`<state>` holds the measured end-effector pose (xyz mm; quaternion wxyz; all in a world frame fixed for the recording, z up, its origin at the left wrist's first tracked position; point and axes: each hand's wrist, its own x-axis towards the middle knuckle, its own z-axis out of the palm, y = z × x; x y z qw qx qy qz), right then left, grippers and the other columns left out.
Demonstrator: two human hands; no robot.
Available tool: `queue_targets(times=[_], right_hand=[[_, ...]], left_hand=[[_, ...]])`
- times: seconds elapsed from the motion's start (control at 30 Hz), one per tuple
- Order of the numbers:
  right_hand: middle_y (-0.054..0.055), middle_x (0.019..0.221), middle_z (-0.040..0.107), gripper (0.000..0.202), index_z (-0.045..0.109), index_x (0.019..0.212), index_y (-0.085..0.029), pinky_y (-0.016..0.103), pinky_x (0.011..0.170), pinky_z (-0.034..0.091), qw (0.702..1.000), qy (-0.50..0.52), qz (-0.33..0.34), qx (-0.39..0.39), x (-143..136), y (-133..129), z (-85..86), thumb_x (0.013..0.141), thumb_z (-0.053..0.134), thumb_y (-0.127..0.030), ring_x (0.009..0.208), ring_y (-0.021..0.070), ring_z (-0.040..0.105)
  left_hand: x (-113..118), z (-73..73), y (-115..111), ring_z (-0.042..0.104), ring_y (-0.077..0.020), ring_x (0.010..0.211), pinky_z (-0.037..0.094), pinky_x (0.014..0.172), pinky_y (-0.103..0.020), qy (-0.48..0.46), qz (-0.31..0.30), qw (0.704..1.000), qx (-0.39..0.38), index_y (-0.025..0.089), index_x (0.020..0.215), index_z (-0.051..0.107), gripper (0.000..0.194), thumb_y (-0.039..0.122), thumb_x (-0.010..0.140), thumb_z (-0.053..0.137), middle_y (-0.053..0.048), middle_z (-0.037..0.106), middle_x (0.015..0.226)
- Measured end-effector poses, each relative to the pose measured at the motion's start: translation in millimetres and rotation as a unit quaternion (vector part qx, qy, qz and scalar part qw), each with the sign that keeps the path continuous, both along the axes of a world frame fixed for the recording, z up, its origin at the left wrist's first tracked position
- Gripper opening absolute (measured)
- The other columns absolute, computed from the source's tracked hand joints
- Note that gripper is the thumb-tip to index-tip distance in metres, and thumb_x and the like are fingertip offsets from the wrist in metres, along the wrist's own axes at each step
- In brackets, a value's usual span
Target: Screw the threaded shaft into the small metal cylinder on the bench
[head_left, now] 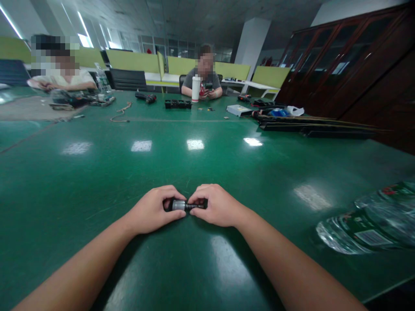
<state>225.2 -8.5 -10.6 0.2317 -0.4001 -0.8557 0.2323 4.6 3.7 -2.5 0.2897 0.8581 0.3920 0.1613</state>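
Between my hands, just above or on the green table, lies a small silver cylinder (179,205) with a dark ridged shaft (192,206) sticking out to the right. My left hand (155,209) grips the cylinder end, thumb below and fingers above. The shaft is pinched by my right hand (217,205), its thumb and fingertips closed around it. Both hands nearly meet at the join of cylinder and shaft. My fingers partly cover both ends of the piece, and its exact kind cannot be made out.
Clear plastic bottles (366,229) lie on the green table (136,168) at the right. Farther back are a power drill (145,97), a black block (178,104), a white cup (196,89), a cord (120,113) and dark long strips (292,124). Two people sit across the table.
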Motion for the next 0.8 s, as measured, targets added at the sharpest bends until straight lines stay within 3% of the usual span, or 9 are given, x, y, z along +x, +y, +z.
queue_targets(times=[0.8], right_hand=[[0.002,0.08,0.068,0.016,0.074,0.09,-0.019,0.025,0.071,0.041,1.0,-0.015,0.0,-0.001,3.0,0.8,-0.2,0.075,0.069,-0.015,0.076,0.014,0.059]], left_hand=[[2.1,0.7,-1.2,0.056,-0.0152,0.071,0.039,0.062,-0.025,0.02,0.017,1.0,0.002,0.02,0.095,0.071,0.025,0.038,0.077,0.071,-0.001,0.063,0.082]])
